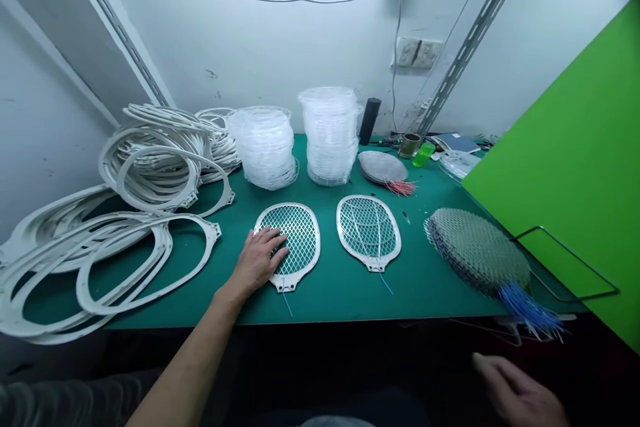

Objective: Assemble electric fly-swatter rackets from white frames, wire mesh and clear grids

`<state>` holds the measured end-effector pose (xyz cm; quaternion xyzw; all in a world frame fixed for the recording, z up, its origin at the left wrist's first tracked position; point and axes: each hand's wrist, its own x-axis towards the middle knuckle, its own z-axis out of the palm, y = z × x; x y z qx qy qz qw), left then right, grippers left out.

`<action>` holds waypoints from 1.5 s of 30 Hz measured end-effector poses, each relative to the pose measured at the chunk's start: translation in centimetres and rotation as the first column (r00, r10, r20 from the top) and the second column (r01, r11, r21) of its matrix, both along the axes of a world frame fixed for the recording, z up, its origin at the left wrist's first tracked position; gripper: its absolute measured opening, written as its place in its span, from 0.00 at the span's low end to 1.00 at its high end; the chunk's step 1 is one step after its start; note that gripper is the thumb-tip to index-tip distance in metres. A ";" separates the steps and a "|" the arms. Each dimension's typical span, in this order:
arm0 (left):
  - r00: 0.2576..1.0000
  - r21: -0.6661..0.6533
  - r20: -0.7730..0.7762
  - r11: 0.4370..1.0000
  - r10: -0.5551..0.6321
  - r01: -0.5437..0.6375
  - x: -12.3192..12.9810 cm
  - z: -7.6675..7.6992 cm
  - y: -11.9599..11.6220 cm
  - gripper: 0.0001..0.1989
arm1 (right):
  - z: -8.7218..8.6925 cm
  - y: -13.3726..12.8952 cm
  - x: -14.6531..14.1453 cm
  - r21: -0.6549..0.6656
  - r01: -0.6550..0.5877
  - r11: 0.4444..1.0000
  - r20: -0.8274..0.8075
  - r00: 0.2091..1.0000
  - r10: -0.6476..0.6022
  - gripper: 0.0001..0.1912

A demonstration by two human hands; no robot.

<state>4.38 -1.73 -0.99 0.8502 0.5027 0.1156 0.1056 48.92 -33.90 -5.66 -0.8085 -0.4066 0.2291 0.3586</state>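
My left hand (260, 259) lies palm down on the left edge of a white-framed swatter-shaped racket (303, 230), with its fingers spread over the rim and wire mesh. A thin blue wire (287, 305) trails from the racket's handle end. To its right lies a second meshed racket frame (369, 232), untouched. Farther right sits a stack of wire mesh panels (475, 250) with a bunch of blue wires (527, 310). My right hand (517, 392) hangs below the table's front edge, open and holding nothing.
Heaped white plastic frames (150, 213) fill the left side of the green mat (400, 293). Two stacks of transparent frames (330, 137) stand behind the rackets. A grey mesh stack with red wires (383, 169) lies at the back. A green board (565, 147) leans at the right.
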 end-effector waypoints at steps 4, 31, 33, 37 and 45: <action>1.000 0.018 0.001 1.000 -0.001 0.000 0.1 0.0 -0.3 0.21 | 2.8 7.5 -10.5 0.345 -0.419 0.840 0.131 0.908 0.399 0.07; 1.000 -0.151 0.021 0.988 -0.015 0.019 -0.8 1.8 -0.9 0.27 | 1.7 30.9 -23.4 -0.037 -0.767 0.641 0.546 0.522 0.655 0.27; 1.000 -0.211 0.001 0.978 -0.007 0.007 -0.9 2.2 -1.0 0.29 | 2.8 31.0 -22.9 -0.080 -0.786 0.613 0.535 0.484 0.692 0.26; 0.999 -0.254 0.036 0.967 0.001 0.008 -1.2 1.6 -1.0 0.32 | 9.5 34.1 -22.6 0.081 -0.833 0.547 0.591 0.482 0.647 0.18; 0.992 -0.258 0.123 0.965 -0.017 0.048 -2.1 0.3 -0.8 0.31 | 27.3 52.0 -28.1 0.073 -0.800 0.595 0.690 0.472 0.549 0.15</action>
